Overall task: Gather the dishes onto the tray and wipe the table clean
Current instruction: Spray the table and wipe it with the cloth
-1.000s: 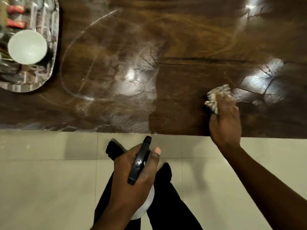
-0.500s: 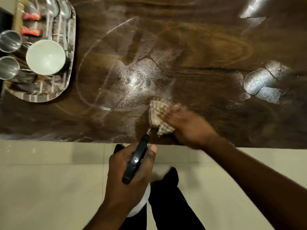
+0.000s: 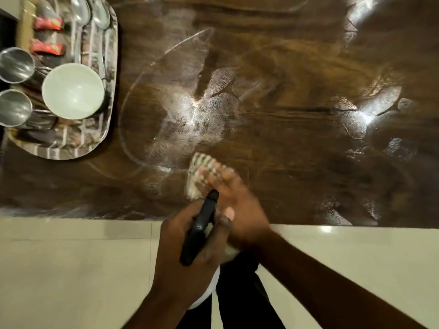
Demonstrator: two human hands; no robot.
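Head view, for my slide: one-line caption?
Right hand wipes dark wooden table with checked cloth; left hand holds black-topped spray bottle.

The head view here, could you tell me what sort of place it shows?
Probably a home dining area: a dark wooden table over pale floor tiles, with a tray of steel cups, a white bowl and spoons.

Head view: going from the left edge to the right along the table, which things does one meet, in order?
Steel cups → white bowl on the tray → spoons → wet smear → cloth under the right hand → wet patches.
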